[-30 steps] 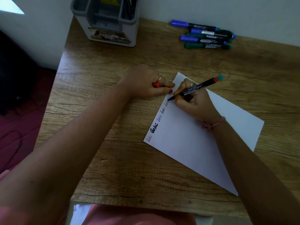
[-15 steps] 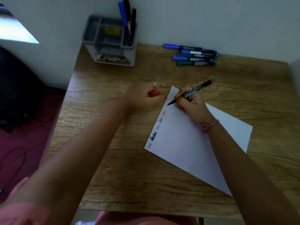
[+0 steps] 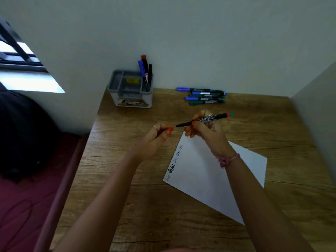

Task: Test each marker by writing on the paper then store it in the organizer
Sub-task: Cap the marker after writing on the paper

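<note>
Marker [image 3: 204,120] in question, a slim black pen with a red-and-teal tail, sat uncapped just above the centre of the frame, lifted off the sheet with its tip pointing left. The right hand [image 3: 205,130] pinched its barrel between thumb and fingers. Just left of the tip, the left hand [image 3: 156,136] was curled around a small red cap [image 3: 170,129], the cap's end close to the tip but apart from it. I judged the writing with this pen finished and capping to be the step in hand, with storing still to come.

Below the hands, the paper [image 3: 209,179] lay at an angle on the wooden desk [image 3: 163,215], right of centre. Along its left edge ran a row of small written words [image 3: 174,160] in several colours, one bold and dark, the others faint; I read them as tests already made.

At upper centre, against the wall, the grey organizer [image 3: 130,91] held three markers [image 3: 146,71] standing upright in its right compartment, so a few seemed done. To its right, a cluster of capped blue and green markers [image 3: 203,96] lay on the desk near the wall; their exact number was hard to tell. Those looked to be still untested, so a good share of the work remained.
</note>
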Available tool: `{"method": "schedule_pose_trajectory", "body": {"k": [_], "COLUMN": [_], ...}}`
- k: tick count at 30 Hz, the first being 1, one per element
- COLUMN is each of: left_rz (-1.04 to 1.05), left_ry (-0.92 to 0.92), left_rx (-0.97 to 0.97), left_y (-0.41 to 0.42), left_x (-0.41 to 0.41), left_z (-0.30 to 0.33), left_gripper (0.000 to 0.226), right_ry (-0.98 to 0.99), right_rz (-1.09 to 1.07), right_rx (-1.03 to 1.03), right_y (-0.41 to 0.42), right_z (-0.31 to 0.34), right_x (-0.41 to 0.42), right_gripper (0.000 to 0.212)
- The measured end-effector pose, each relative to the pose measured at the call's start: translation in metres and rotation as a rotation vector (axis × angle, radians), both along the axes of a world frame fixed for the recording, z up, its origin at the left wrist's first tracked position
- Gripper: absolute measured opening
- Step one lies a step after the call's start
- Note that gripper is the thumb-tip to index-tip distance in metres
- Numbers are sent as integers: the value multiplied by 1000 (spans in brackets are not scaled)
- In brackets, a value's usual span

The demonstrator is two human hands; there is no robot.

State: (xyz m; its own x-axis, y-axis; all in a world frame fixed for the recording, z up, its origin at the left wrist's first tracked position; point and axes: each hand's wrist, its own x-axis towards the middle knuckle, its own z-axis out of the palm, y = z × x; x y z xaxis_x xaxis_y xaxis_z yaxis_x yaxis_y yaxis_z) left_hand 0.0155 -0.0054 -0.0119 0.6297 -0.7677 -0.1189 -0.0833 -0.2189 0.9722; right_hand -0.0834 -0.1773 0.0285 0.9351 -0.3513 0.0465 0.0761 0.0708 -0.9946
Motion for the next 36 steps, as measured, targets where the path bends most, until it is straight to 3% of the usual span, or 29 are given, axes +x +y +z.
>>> {"method": "schedule_pose_trajectory", "body": {"k": [5,14,18,20,22,24,28,32,36], "left_rz": [1,-9,79,93,207,341,539,639,615], "left_ry": [-21,-93,18,127,348,543,696,641,551], "left_rx": [-60,-160,-278,-309,-407,-566,-736,-812,-772], "left_y": [6,18,25,24,20,14,1,-7,-13], "left_x": [-7,-11,-8,-8,-7,-7,-8,-7,-7], "left_z": [20,31,40,45,51,56,64,76,82], "left_gripper": [13,15,22,30,37,32,35,31,32], "right_ry": [14,-37,-61,-81,-80,-71,-82,-63,-4], "right_rz": [15,93,153,197,186,119,-218,-482,-493], "right_rx": [-73,-223,-441,-375,-180,-68,-26,-327,-324], "right_y": [6,17,19,26,33,41,66,72,75], "right_z": [14,26,29,28,28,30,29,21,16], "right_x": [-4,-9,-14,-14,-13,-9,0,6,12], "right_gripper": [21,13,21,20,29,26,7,8,7]}}
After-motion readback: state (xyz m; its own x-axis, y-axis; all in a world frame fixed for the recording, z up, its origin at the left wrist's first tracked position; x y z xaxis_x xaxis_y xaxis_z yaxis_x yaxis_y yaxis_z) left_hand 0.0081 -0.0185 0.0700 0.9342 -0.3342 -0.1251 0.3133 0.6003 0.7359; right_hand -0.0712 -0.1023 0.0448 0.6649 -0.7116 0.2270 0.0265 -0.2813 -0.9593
